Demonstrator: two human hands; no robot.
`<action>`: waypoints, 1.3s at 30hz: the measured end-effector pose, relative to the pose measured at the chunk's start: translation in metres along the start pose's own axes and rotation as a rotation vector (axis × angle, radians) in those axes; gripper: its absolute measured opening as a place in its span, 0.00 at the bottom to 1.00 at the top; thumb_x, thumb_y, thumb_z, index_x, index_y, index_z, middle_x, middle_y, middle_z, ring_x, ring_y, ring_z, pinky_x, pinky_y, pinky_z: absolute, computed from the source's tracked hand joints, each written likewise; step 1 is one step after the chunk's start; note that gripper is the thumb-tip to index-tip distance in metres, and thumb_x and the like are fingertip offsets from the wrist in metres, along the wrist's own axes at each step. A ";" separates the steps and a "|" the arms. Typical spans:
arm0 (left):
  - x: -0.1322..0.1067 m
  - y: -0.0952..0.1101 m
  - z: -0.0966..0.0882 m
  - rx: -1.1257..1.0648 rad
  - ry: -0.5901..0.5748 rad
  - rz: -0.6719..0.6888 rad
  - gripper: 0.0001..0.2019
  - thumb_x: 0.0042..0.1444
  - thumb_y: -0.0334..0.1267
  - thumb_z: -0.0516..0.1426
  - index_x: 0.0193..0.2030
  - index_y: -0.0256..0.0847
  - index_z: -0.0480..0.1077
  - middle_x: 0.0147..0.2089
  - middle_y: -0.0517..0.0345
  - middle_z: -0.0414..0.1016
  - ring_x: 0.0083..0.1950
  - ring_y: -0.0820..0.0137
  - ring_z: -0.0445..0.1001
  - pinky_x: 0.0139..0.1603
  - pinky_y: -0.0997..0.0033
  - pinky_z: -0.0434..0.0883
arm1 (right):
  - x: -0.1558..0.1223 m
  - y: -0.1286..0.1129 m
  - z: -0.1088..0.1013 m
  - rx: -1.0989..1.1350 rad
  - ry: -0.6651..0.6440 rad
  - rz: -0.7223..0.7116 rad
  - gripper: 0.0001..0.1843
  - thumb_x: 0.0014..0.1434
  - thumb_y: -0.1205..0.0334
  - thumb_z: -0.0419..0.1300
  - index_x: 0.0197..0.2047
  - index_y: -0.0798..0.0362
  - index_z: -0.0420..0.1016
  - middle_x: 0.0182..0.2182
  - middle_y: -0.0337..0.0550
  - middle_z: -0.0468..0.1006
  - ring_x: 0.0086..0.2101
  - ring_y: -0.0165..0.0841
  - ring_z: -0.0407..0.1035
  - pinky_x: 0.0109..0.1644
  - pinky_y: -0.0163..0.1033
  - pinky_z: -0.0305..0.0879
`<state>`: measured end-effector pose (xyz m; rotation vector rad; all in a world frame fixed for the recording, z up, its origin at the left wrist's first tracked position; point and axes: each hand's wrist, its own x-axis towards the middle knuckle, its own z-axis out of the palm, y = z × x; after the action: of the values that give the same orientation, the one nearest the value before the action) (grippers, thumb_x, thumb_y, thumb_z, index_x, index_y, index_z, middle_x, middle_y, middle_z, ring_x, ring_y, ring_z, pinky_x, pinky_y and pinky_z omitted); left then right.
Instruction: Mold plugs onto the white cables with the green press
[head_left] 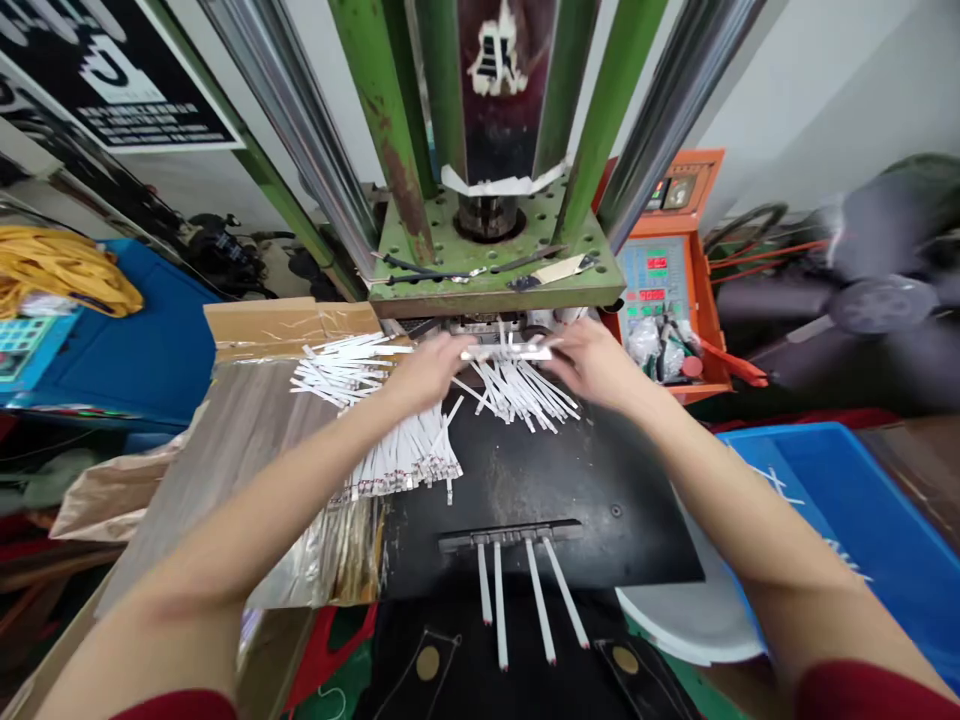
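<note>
Both hands are raised at the mouth of a green press [495, 290]. My left hand [429, 374] has its fingers closed on the left end of a pale narrow bar [506, 352]. At the bar's right end my right hand [596, 362] grips it too, slightly blurred. Under the bar, thin white wire-like strips [525, 395] fan out over the black work surface [540, 480]. More white strips lie in a bundle [409, 455] below my left hand. Close to my body rests a dark slotted bar [510, 536] with several white strips sticking out of it.
Loose white strips [349, 365] lie on a cardboard-edged board [247, 440] at left. An orange control box [660, 270] with red digits stands at right, near a spinning fan [877, 300]. A blue bin [847, 500] sits right of my forearm. Steel columns [300, 120] flank the press.
</note>
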<state>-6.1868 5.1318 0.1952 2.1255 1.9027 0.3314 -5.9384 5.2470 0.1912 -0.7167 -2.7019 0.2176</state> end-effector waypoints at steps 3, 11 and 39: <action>-0.042 0.040 0.021 0.062 -0.131 0.161 0.17 0.69 0.34 0.49 0.62 0.42 0.68 0.46 0.51 0.75 0.47 0.61 0.75 0.50 0.57 0.73 | -0.063 -0.037 -0.010 0.179 0.151 -0.287 0.21 0.68 0.49 0.57 0.55 0.55 0.74 0.35 0.48 0.79 0.35 0.37 0.73 0.38 0.40 0.70; -0.084 0.099 0.037 -0.032 -0.127 0.263 0.16 0.69 0.35 0.48 0.60 0.42 0.68 0.41 0.54 0.74 0.42 0.64 0.75 0.45 0.65 0.72 | -0.109 -0.081 -0.017 0.249 0.772 -0.210 0.12 0.70 0.58 0.52 0.44 0.47 0.76 0.22 0.37 0.72 0.22 0.33 0.66 0.28 0.40 0.64; -0.160 0.073 0.034 0.083 -0.306 0.237 0.10 0.60 0.35 0.61 0.48 0.40 0.74 0.46 0.51 0.77 0.46 0.60 0.76 0.48 0.61 0.75 | -0.212 -0.065 0.004 0.062 0.106 0.055 0.16 0.64 0.56 0.61 0.53 0.51 0.77 0.64 0.58 0.68 0.65 0.58 0.59 0.62 0.73 0.61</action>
<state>-6.1251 4.9635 0.1895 2.3051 1.5238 -0.0297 -5.7967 5.0838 0.1428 -0.7624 -2.5664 0.2685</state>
